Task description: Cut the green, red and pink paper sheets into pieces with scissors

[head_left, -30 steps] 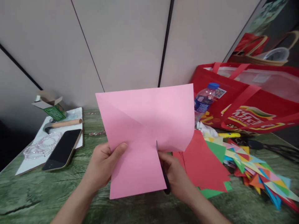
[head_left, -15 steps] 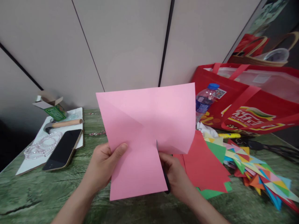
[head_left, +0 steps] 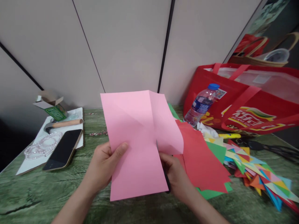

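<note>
A sheet of pink paper (head_left: pixel 135 140) is held up in front of me, cut from its lower edge to about the middle. My left hand (head_left: pixel 105 166) pinches its left side, thumb on the near face. At the cut, my right hand (head_left: pixel 174 172) is closed round scissors (head_left: pixel 167 182); a dark handle shows below, and the blade tip sits at the end of the slit. Most of the scissors are hidden behind the paper. The right flap of the sheet bends back along a crease.
Red paper sheets (head_left: pixel 198 158) lie on the green table at right, beside folded coloured paper pieces (head_left: pixel 261 174). Behind them stand a plastic bottle (head_left: pixel 201 105) and a red bag (head_left: pixel 245 105). At left are a phone (head_left: pixel 63 149), beaded strings (head_left: pixel 43 145) and a small box (head_left: pixel 54 109).
The pink sheet's right part has folded back and away along the crease, uncovering more of the bottle and red paper. Both hands stay nearly where they were.
</note>
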Demonstrator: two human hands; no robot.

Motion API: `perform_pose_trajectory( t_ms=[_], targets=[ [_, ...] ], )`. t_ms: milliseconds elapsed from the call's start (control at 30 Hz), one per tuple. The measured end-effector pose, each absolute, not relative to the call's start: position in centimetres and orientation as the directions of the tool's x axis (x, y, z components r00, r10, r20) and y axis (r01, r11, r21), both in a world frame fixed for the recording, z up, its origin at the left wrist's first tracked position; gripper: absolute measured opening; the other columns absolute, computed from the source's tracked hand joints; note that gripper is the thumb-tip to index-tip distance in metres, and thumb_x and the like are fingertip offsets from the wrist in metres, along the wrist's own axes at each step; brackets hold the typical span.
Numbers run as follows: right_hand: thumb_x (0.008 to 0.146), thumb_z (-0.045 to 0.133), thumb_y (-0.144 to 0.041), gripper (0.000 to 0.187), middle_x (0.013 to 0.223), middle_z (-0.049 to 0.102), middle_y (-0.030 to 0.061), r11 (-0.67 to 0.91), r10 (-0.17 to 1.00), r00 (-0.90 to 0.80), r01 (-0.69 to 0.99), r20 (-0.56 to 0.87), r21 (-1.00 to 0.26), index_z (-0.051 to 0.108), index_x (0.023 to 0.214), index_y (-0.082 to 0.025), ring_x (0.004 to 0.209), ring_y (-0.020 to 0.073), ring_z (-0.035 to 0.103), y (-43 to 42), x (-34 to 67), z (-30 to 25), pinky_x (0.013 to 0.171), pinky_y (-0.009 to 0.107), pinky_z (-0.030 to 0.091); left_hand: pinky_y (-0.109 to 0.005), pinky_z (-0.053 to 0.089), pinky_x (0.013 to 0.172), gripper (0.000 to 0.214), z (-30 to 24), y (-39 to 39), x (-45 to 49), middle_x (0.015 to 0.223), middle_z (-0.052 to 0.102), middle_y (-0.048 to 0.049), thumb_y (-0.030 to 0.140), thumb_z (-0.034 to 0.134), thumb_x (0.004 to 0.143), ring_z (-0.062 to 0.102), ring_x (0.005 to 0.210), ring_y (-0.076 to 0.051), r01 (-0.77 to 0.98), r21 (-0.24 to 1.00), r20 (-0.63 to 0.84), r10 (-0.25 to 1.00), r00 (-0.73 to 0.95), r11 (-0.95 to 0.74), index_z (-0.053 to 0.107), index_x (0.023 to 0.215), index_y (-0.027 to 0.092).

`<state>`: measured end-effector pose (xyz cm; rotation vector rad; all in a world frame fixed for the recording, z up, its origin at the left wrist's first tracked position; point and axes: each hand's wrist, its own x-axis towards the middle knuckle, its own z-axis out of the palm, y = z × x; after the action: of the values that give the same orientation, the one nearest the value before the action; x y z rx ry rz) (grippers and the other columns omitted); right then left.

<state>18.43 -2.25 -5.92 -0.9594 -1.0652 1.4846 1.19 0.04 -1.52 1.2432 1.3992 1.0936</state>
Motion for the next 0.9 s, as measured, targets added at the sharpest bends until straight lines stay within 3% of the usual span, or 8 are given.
perform_pose_trajectory(
  t_ms=[300, 533, 767, 900],
  targets=[
    [0.06, 0.068, -0.022, 0.015, 0.066, 0.07, -0.0007, -0.088, 0.987, -0.156, -0.252, -0.05, -0.964, 0.069, 0.075, -0.022, 0.066, 0.0196, 0.063, -2.16, 18.53, -6.47, 0.053, 0.028, 0.049, -0.025, 0.043, 0.039, 0.03, -1.37, 0.11, 1.19, 0.05, 0.061, -0.0002, 0.046, 0.063, 0.068, 0.059, 0.044, -0.017, 0.098, 0.975, -0.203, 0.979, 0.026, 0.2, 0.061, 0.067, 0.016],
    [0.058, 0.068, -0.023, 0.015, 0.068, 0.071, -0.001, -0.12, 0.984, -0.157, -0.254, -0.082, -0.96, 0.069, 0.073, -0.022, 0.062, 0.0187, 0.063, -2.09, 18.46, -6.32, 0.052, 0.029, 0.049, -0.024, 0.042, 0.038, 0.029, -1.73, 0.1, 1.11, 0.051, 0.062, -0.0018, 0.045, 0.063, 0.067, 0.058, 0.045, -0.017, 0.156, 0.976, -0.154, 0.988, 0.003, 0.151, 0.063, 0.07, 0.016],
    [0.059, 0.073, -0.026, 0.027, 0.083, 0.071, 0.0027, -0.054, 0.989, -0.145, -0.328, -0.007, -0.943, 0.067, 0.085, -0.024, 0.082, 0.0237, 0.064, -1.99, 18.46, -6.62, 0.067, 0.035, 0.052, -0.021, 0.037, 0.038, 0.028, -1.95, 0.18, 1.1, 0.055, 0.06, -0.0007, 0.043, 0.06, 0.07, 0.051, 0.045, -0.013, 0.297, 0.953, -0.07, 0.997, 0.042, 0.055, 0.06, 0.062, 0.016],
    [0.061, 0.072, -0.027, 0.029, 0.083, 0.07, 0.0035, -0.024, 0.991, -0.13, -0.326, 0.02, -0.945, 0.066, 0.089, -0.024, 0.082, 0.0243, 0.064, -1.94, 18.68, -6.69, 0.067, 0.037, 0.052, -0.02, 0.035, 0.038, 0.031, -2.02, 0.1, 1.3, 0.054, 0.059, -0.0005, 0.045, 0.058, 0.072, 0.049, 0.045, -0.012, 0.331, 0.942, -0.078, 0.996, 0.048, 0.057, 0.059, 0.062, 0.016]
  ],
)
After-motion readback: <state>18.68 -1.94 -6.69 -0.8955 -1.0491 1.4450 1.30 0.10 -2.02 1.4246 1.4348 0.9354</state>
